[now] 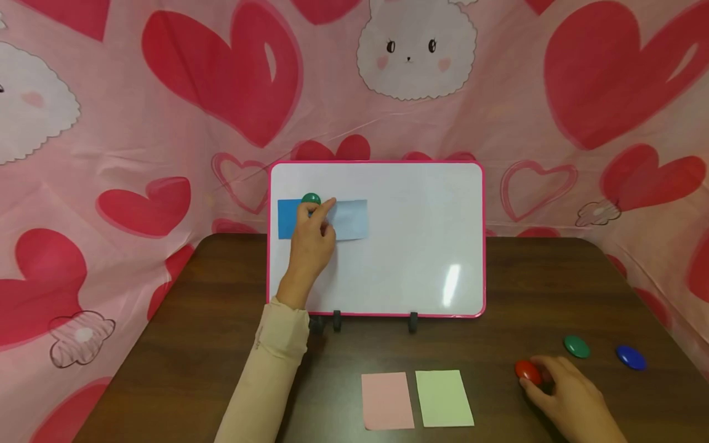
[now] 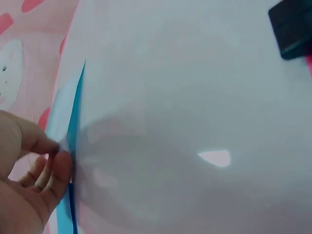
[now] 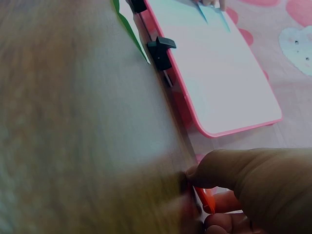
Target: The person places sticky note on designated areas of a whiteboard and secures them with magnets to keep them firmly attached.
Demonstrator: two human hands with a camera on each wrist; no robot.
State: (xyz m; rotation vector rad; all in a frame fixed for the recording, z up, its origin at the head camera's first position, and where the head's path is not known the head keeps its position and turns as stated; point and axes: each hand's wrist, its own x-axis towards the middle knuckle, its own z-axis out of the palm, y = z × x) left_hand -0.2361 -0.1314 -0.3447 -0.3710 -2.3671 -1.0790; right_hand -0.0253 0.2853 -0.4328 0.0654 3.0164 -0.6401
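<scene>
On the whiteboard (image 1: 410,246) are a darker blue sticky note (image 1: 287,219) and a light blue sticky note (image 1: 351,220), side by side. A round green magnet (image 1: 311,199) sits at the top of the darker note. My left hand (image 1: 313,240) reaches up to the notes, its fingertips pressing the light blue one near its left edge; the left wrist view shows the notes (image 2: 61,109) nearly edge-on, standing partly off the board. At the lower right, my right hand (image 1: 576,397) pinches a round red magnet (image 1: 528,372) at the tabletop, also visible as a red edge (image 3: 205,199) between fingers and thumb.
A pink note (image 1: 387,401) and a pale green note (image 1: 445,399) lie on the brown table (image 1: 221,344). Right of them are another green magnet (image 1: 577,346) and a blue magnet (image 1: 631,357). Black clips (image 1: 413,322) support the board; a heart-patterned cloth (image 1: 332,80) hangs behind.
</scene>
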